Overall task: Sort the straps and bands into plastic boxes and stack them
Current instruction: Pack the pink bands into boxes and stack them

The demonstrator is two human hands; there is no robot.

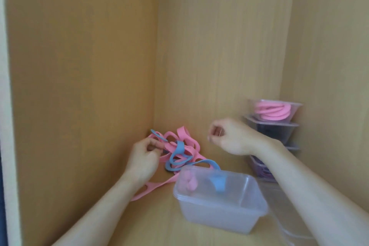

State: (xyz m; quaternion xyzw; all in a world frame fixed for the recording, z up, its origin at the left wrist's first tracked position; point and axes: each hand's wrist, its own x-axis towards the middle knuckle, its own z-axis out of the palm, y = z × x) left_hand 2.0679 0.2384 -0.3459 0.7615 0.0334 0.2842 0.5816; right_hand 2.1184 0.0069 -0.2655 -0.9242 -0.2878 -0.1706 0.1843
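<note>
Left hand [142, 159] pinches a pink strap [159, 147] at the near edge of the tangle [179, 146] of pink and blue straps heaped in the shelf's [159, 225] back left corner. Right hand [229, 137] hovers just right of the tangle, fingers curled, nothing seen in it. An open clear box [219, 213] sits in front of the tangle, with pink and blue showing through its cloudy wall. A stack [273, 128] of boxes stands at the right, pink bands [272, 111] in the top one.
</note>
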